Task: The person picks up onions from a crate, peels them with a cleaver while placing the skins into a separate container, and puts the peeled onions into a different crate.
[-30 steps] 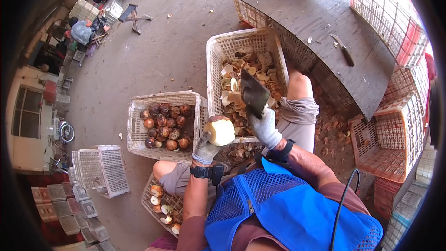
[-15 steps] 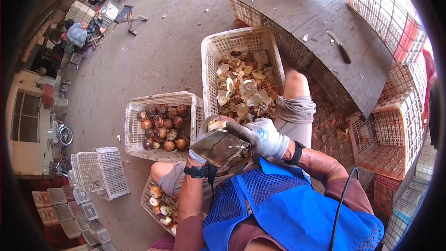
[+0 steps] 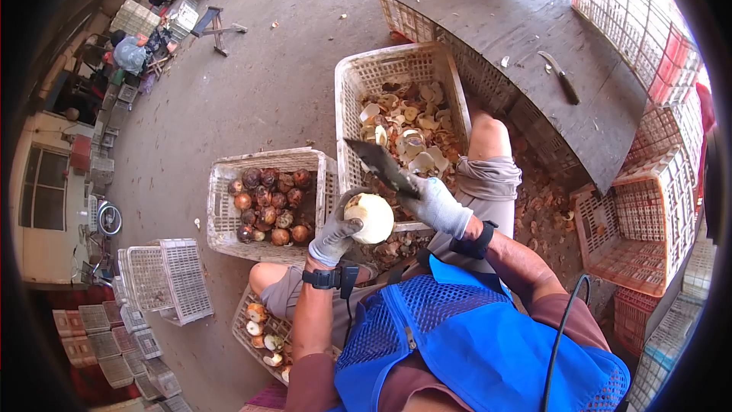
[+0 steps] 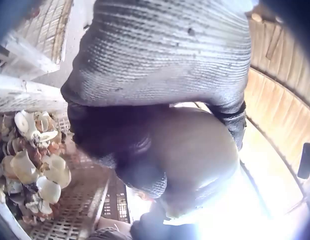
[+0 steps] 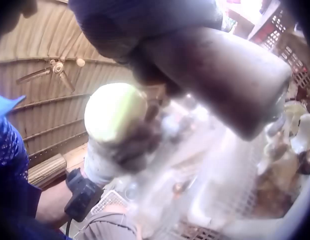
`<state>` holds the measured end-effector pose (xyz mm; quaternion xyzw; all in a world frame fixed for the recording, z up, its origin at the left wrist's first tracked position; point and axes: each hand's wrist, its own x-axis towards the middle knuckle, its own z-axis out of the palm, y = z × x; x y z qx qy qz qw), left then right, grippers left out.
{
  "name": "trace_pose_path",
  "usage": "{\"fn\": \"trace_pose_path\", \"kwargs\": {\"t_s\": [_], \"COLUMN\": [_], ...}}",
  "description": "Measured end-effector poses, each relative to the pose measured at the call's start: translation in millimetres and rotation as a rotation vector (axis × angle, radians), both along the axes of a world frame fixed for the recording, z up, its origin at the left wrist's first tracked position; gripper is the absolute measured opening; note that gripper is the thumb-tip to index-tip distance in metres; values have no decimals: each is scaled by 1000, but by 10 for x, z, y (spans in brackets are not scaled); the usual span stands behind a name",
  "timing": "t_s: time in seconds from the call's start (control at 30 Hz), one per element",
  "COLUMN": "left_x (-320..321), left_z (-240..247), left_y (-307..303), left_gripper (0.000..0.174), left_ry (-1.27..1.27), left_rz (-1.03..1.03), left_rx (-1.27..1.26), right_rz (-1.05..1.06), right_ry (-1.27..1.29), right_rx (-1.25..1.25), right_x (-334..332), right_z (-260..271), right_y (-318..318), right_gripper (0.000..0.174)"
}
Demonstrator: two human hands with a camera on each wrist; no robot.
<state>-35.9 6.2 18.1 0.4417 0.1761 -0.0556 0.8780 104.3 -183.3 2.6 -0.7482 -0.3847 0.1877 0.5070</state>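
My gloved left hand (image 3: 334, 238) grips a large round bulb (image 3: 372, 219), its flesh pale cream with some brown skin at the top left. The left wrist view shows dark glove fingers wrapped round the bulb (image 4: 195, 155). My gloved right hand (image 3: 438, 207) holds a cleaver (image 3: 377, 165) by its handle. Its broad dark blade points up and left, raised above and apart from the bulb in the head view. In the right wrist view the cleaver (image 5: 225, 75) is blurred. Beyond the hands stands a crate (image 3: 343, 107) of pale curved peelings.
A crate (image 3: 216, 236) of brown unpeeled bulbs stands at left. Another crate (image 3: 242, 326) with pale, partly peeled bulbs is beside my leg. A dark table (image 3: 526, 46) bearing a knife (image 3: 563, 80) stands at right. Empty-looking crates (image 3: 179, 278) stack at far left.
Half a second ago the cleaver lay across the bulb, low and left; now it is lifted up, away from it. The bulb shows more pale flesh than one second ago.
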Motion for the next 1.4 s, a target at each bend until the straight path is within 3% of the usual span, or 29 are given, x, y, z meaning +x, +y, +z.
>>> {"fn": "trace_pose_path", "kwargs": {"t_s": [0.1, 0.13, 0.2, 0.27, 0.37, 0.43, 0.57, 0.6, 0.7, 0.8, 0.87, 0.97, 1.03, 1.07, 1.1, 1.17, 1.27, 1.37, 1.4], "left_x": [21, 29, 32, 2, 47, 97, 162, 126, 113, 132, 105, 82, 128, 118, 88, 41, -73, -357, -393], "left_z": [16, -37, -420, -835, -501, -159, -80, -316, -257, -17, -656, -227, -144, -77, -76, -64, 202, -77, -237], "left_y": [62, 122, 393, 531, 301, 218, 190, 272, 242, 169, 551, 354, 392, 399, 331, 359, 259, 225, 279], "left_gripper": [76, 73, 66, 54, 47, 46, 37, 33, 32, 45, 48, 53, 44, 75, 104, 123, 122, 115, 101], "left_ry": [32, -4, -78, -239, 152, -1, -3, 25, -42, 52, 211, -21, -2, 79, -15, -190, -135, -237, -316], "left_rz": [-12, -105, -287, -431, -126, -226, -329, -319, -302, -320, -389, -415, -443, -439, -278, -199, -66, 190, 264], "left_rx": [209, 401, 785, 971, 317, 683, 771, 716, 585, 132, 37, 598, 857, 834, 948, 1004, 561, -37, -193], "right_rz": [18, 54, 135, 210, 307, 353, 413, 416, 398, 353, 334, 235, 143, 82, 10, -52, -74, -49, -52], "right_ry": [-63, -94, -202, -364, -446, -477, -552, -586, -563, -504, -383, -273, -291, -277, -213, -52, -46, -17, -12], "right_rx": [-159, -182, -94, 12, -52, -145, -392, -449, -398, -449, -361, -260, -158, -159, -187, -183, -253, -332, -301], "right_x": [84, 74, 27, -19, -95, -122, -153, -162, -144, -166, -153, -191, -206, -167, -92, 96, 226, 285, 268], "right_z": [243, 364, 498, 478, 451, 424, 601, 624, 534, 446, 286, 151, 34, -11, -51, 73, 26, -126, -270], "right_y": [-84, -132, -207, -246, -278, -285, -279, -271, -220, -74, -6, 85, 164, 202, 243, 221, 244, 278, 285], "right_gripper": [71, 80, 84, 88, 88, 87, 87, 86, 86, 83, 82, 75, 71, 65, 63, 62, 66, 67, 66]}}
